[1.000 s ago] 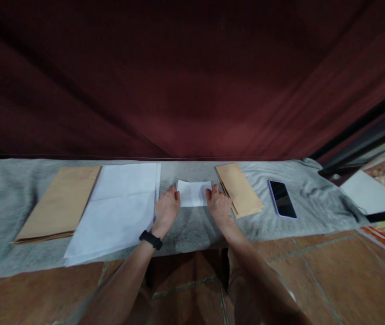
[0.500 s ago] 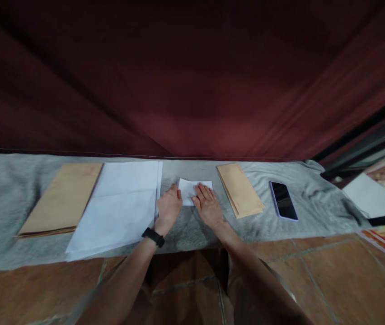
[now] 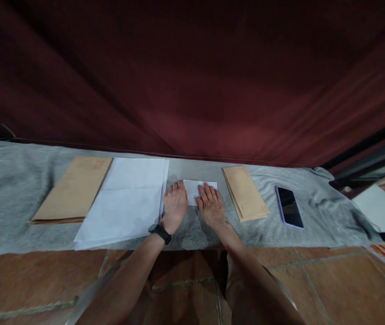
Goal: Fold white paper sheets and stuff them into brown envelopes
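Both hands lie flat on a small folded white paper (image 3: 199,190) in the middle of the grey cloth (image 3: 9,189). The left hand (image 3: 175,204) rests at its left end, and the right hand (image 3: 210,205) covers its near right part, fingers (image 3: 207,192) stretched out and pressed down, not curled round anything. Neither hand grips; the palms and fingers are spread open on the sheet.

By the look of it, the step in hand is pressing a fold flat. The next move probably calls for a firm sweep of the fingers along the crease while the other hand keeps the paper from sliding on the soft cloth.

Just left of the left fingers lies a stack of large white sheets (image 3: 128,198), its right edge almost touching the hand; beyond that lies a large brown envelope (image 3: 73,192). To the right of the right fingers, with a bare strip of cloth between, lies a pile of narrow brown envelopes (image 3: 245,193), and farther right a dark phone (image 3: 289,207). Beyond the fingertips there is only a short band of cloth before the dark red curtain (image 3: 192,81) drops to it. The near edge of the cloth ends at the tiled floor (image 3: 314,280), behind the wrists. The open room is therefore mostly to the right and toward the person.
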`<action>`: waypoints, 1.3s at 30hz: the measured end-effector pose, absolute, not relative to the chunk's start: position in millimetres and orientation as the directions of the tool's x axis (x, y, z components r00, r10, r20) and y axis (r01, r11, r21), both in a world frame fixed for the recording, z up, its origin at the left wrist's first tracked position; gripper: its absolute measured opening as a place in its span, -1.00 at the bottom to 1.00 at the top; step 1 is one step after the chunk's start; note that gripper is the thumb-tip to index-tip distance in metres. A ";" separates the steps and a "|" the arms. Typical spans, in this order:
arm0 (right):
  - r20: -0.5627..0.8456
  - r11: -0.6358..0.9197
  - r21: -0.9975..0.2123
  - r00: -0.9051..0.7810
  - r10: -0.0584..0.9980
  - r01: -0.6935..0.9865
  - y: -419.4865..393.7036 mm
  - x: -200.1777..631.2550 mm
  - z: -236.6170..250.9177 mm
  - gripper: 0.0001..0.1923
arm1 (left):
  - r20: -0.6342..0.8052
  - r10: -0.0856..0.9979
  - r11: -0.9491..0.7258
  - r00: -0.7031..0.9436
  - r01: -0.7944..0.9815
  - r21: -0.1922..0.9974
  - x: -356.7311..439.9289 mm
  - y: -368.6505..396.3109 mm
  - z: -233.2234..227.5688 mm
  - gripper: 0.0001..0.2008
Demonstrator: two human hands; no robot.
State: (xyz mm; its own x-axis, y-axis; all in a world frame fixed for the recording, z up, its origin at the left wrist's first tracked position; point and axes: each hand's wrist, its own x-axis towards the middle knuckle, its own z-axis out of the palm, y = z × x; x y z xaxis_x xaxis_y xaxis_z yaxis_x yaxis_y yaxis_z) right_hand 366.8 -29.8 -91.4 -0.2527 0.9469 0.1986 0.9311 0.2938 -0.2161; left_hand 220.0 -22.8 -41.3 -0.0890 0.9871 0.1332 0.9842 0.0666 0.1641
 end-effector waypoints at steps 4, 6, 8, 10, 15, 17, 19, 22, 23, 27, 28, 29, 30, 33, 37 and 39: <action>0.181 0.311 -0.174 -0.280 0.943 0.934 -30.1 368.3 -90.6 -0.45 | 0.229 0.965 -0.182 0.126 0.952 0.245 237.5 -25.7 -51.4 -0.55; 0.164 0.323 -0.144 -0.299 0.940 0.935 -30.3 369.2 -89.6 -0.43 | 0.211 0.954 -0.270 0.213 0.917 0.292 246.8 -27.4 -59.5 -0.49; 0.153 0.332 -0.119 -0.313 0.937 0.936 -30.5 369.7 -88.6 -0.41 | 0.166 0.961 -0.265 0.221 0.912 0.314 252.9 -28.9 -67.1 -0.42; 0.157 0.333 -0.107 -0.315 0.936 0.937 -30.6 370.1 -88.1 -0.41 | 0.122 0.974 -0.221 0.191 0.922 0.319 254.7 -29.8 -73.0 -0.36; 0.184 0.288 -0.110 -0.265 0.946 0.951 -29.9 375.3 -92.1 -0.44 | 0.127 0.979 -0.187 0.156 0.941 0.281 247.3 -32.0 -81.4 -0.33; 0.203 0.282 -0.110 -0.256 0.945 0.953 -29.3 379.9 -94.9 -0.44 | 0.142 0.978 -0.184 0.151 0.947 0.263 243.0 -33.4 -83.2 -0.34; 0.225 0.268 -0.108 -0.239 0.945 0.957 -28.5 385.3 -97.8 -0.44 | 0.150 0.977 -0.184 0.150 0.951 0.247 239.0 -34.8 -84.1 -0.36; 0.244 0.218 -0.110 -0.186 0.952 0.970 -27.9 394.3 -102.0 -0.43 | 0.151 0.978 -0.172 0.140 0.959 0.224 234.0 -36.5 -83.8 -0.36; 0.248 0.207 -0.111 -0.174 0.953 0.972 -28.0 397.3 -103.3 -0.43 | 0.148 0.981 -0.159 0.129 0.963 0.217 232.7 -37.1 -83.6 -0.35; 0.272 0.189 -0.132 -0.148 0.951 0.973 -30.4 407.7 -106.0 -0.42 | 0.131 0.988 -0.107 0.082 0.974 0.199 228.6 -39.7 -83.3 -0.33; 0.282 0.187 -0.144 -0.141 0.949 0.972 -31.4 409.2 -105.5 -0.42 | 0.130 0.989 -0.100 0.074 0.975 0.201 227.9 -40.3 -83.3 -0.33; 0.292 0.189 -0.157 -0.137 0.947 0.969 -32.6 410.0 -104.3 -0.42 | 0.131 0.989 -0.094 0.068 0.974 0.206 227.4 -40.9 -83.3 -0.33; 0.298 0.203 -0.169 -0.146 0.943 0.964 -34.0 409.9 -102.6 -0.42 | 0.133 0.989 -0.092 0.064 0.973 0.213 227.1 -41.2 -83.1 -0.33; 0.279 0.324 -0.194 -0.265 0.923 0.926 -39.5 405.2 -95.4 -0.40 | 0.132 0.989 -0.093 0.062 0.965 0.246 226.3 -40.1 -80.6 -0.36; 0.197 0.432 -0.191 -0.397 0.896 0.881 -47.0 396.7 -87.2 -0.32 | 0.100 0.994 -0.075 0.043 0.937 0.342 224.6 -35.2 -71.7 -0.44; 0.173 0.428 -0.184 -0.400 0.900 0.885 -48.4 394.9 -84.3 -0.31 | 0.092 0.996 -0.056 0.020 0.907 0.417 223.3 -32.5 -66.5 -0.46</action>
